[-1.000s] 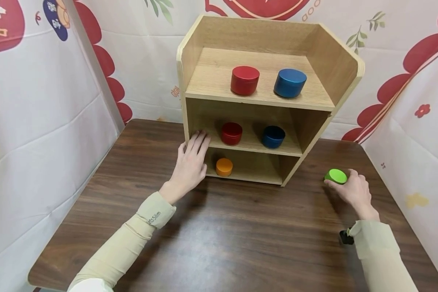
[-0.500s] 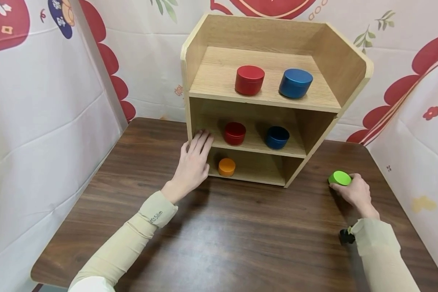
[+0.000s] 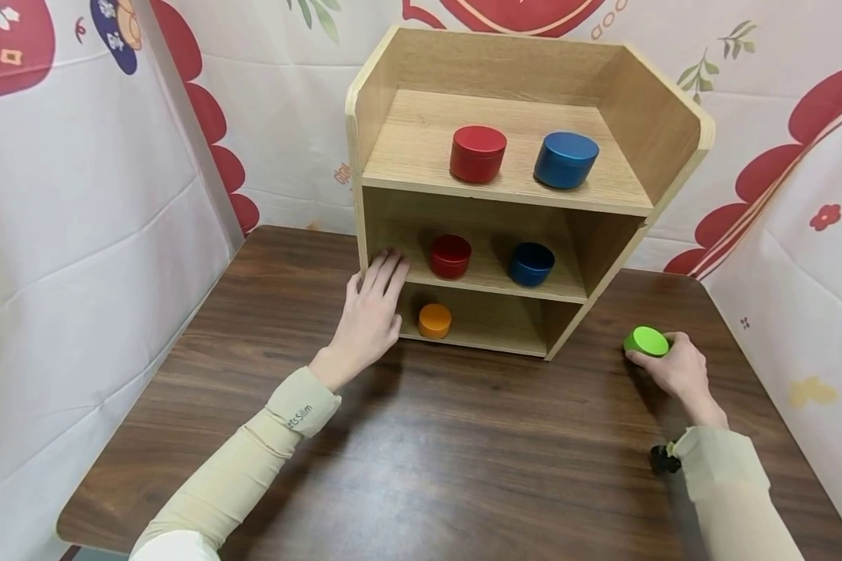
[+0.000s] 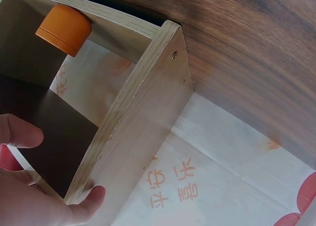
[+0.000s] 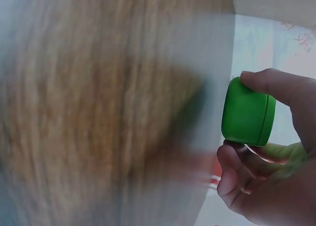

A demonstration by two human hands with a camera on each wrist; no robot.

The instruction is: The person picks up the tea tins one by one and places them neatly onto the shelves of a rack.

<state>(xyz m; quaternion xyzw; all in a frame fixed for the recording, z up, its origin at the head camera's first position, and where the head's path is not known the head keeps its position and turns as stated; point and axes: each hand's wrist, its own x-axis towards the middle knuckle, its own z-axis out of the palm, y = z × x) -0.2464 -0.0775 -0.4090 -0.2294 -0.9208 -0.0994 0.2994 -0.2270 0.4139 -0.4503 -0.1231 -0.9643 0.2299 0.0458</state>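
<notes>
My left hand (image 3: 367, 312) grips the left side panel of a small wooden shelf (image 3: 505, 199). In the left wrist view, the thumb and a finger lie on opposite faces of that panel (image 4: 143, 107). Right of the shelf, my right hand (image 3: 684, 374) holds a small round green tin (image 3: 647, 341) between thumb and fingers. The right wrist view shows the green tin (image 5: 247, 112) with a lid seam, its shadow falling on the wood. An orange tin (image 3: 435, 321) sits on the bottom level, near my left hand.
A red tin (image 3: 477, 154) and a blue tin (image 3: 565, 160) stand on the top level. Below them, the middle level holds another red tin (image 3: 451, 256) and a darker blue tin (image 3: 531, 264). Patterned white cloth (image 3: 288, 117) surrounds the brown wooden table (image 3: 477, 452).
The head view has shifted slightly. My right hand and the green tin have moved a little toward the shelf. The left hand keeps its hold on the panel.
</notes>
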